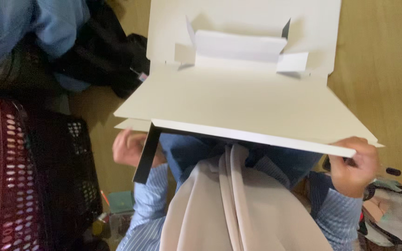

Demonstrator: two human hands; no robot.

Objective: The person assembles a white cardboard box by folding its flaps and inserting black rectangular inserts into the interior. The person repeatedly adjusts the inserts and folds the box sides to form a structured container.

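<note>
A large flat white cardboard box blank (243,100) with cut flaps and tabs lies over my lap, its near panels folded up toward me. My right hand (354,165) grips the near right corner of the cardboard. My left hand (129,148) is under the near left corner, partly hidden by a dark-backed flap (146,153) that hangs down; its fingers are curled against the cardboard. My sleeves are blue-striped, and a beige cloth (229,209) hangs down in front of me.
A dark red perforated plastic basket (5,172) stands at the left. Another person in blue clothing (19,28) is at the top left beside dark fabric. A wooden floor (382,56) lies beyond. Small coloured items (396,209) lie at the lower right.
</note>
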